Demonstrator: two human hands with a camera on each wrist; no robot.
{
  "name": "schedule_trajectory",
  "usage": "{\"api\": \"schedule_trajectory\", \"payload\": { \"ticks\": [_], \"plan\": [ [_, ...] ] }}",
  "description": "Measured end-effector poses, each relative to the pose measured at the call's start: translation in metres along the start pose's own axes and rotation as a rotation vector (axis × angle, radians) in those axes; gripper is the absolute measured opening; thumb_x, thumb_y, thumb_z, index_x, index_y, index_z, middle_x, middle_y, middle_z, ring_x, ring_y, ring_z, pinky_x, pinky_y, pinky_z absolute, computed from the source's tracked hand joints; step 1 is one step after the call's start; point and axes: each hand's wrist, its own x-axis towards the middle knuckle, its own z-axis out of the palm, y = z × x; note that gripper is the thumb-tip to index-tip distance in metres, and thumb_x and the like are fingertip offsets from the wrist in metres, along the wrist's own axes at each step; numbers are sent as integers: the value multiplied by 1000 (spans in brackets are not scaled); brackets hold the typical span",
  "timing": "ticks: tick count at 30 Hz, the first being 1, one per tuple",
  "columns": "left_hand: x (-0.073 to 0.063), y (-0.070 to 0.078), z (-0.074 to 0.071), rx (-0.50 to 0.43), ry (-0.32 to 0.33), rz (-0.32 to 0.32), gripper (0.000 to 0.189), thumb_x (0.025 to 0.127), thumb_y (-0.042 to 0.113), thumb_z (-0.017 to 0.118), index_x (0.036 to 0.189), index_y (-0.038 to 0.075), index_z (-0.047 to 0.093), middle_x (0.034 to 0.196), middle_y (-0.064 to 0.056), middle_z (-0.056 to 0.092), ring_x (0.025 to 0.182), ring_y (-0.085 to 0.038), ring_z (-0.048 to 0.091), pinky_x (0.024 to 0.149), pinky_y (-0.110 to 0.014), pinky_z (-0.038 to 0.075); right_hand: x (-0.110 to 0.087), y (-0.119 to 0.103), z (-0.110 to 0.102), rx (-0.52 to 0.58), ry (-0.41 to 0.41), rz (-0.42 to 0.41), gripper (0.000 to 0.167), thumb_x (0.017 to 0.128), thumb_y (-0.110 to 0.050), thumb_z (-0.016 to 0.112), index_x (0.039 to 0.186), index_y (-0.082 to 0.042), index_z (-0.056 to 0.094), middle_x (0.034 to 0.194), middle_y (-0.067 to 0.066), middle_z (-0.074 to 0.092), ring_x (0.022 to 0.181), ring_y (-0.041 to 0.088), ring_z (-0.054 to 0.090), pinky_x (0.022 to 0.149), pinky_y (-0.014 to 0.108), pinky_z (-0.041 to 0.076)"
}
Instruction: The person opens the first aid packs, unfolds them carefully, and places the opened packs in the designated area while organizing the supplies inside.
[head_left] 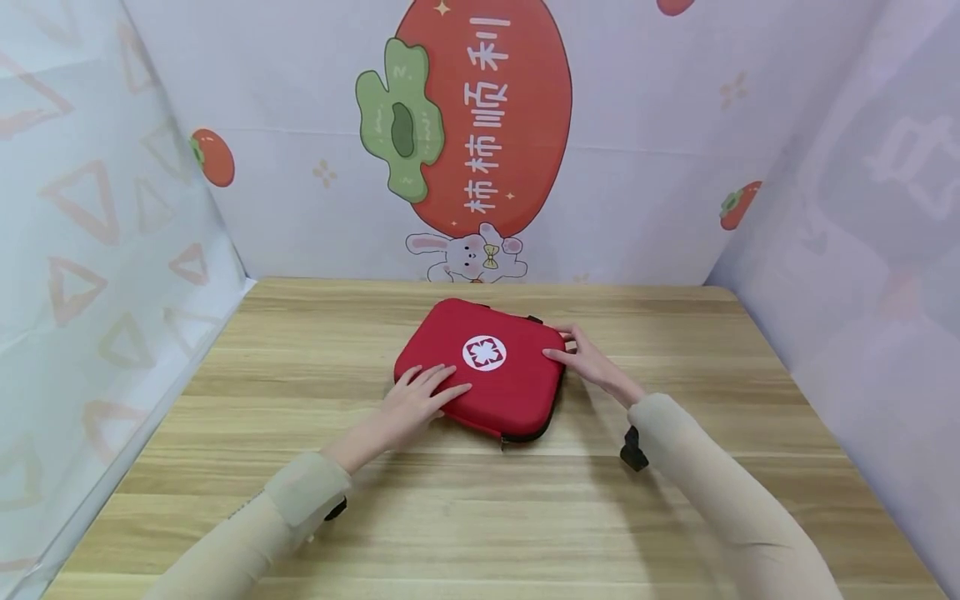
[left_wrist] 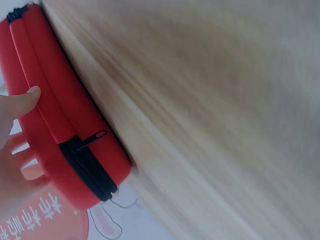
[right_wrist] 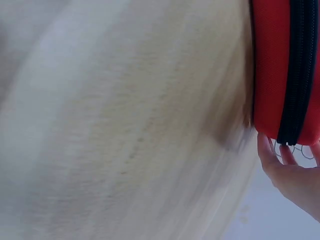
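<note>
A red first-aid case [head_left: 517,387] with a round white cross emblem [head_left: 484,353] lies closed and at an angle on the table. My left hand [head_left: 412,404] rests on its near left part, the fingers spread fairly straight over the top. In the left wrist view the thumb [left_wrist: 27,101] touches the side of the case, above the black zipper pull [left_wrist: 92,140]. At the far right corner my right hand [head_left: 588,358] grips the case, thumb on top and fingers round the side. A black zipper [right_wrist: 299,70] runs along that side in the right wrist view.
The case lies on a wood-grain table [head_left: 315,333]. Behind it hangs a white printed backdrop [head_left: 637,208] with a large red persimmon and a rabbit. Pale printed sheets stand at the left and right. Black devices [head_left: 633,450] sit at both wrists.
</note>
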Motion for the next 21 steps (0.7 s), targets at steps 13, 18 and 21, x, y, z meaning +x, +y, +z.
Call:
{"api": "schedule_trajectory", "payload": {
  "ticks": [13, 18, 21],
  "plan": [
    [8, -26, 2, -40, -76, -73, 66, 75, 5, 67, 133, 25, 42, 136, -13, 36, 125, -31, 29, 100, -50, 25, -40, -5, 23, -41, 263, 71, 59, 83, -30, 60, 126, 0, 34, 112, 20, 38, 90, 30, 49, 70, 28, 42],
    [11, -36, 2, -111, -11, -128, 58, 76, 5, 67, 129, 18, 47, 134, -20, 36, 124, -36, 30, 98, -52, 26, -47, -9, 27, -96, 307, 79, 56, 83, -28, 61, 123, 3, 36, 109, 22, 41, 89, 31, 50, 70, 32, 43],
    [11, -32, 0, -150, 45, -190, 51, 76, 8, 68, 124, 12, 52, 132, -23, 37, 121, -40, 33, 96, -53, 28, -44, -8, 19, -94, 300, 39, 54, 84, -22, 60, 124, 6, 36, 115, 26, 39, 97, 36, 47, 78, 41, 42]
  ]
}}
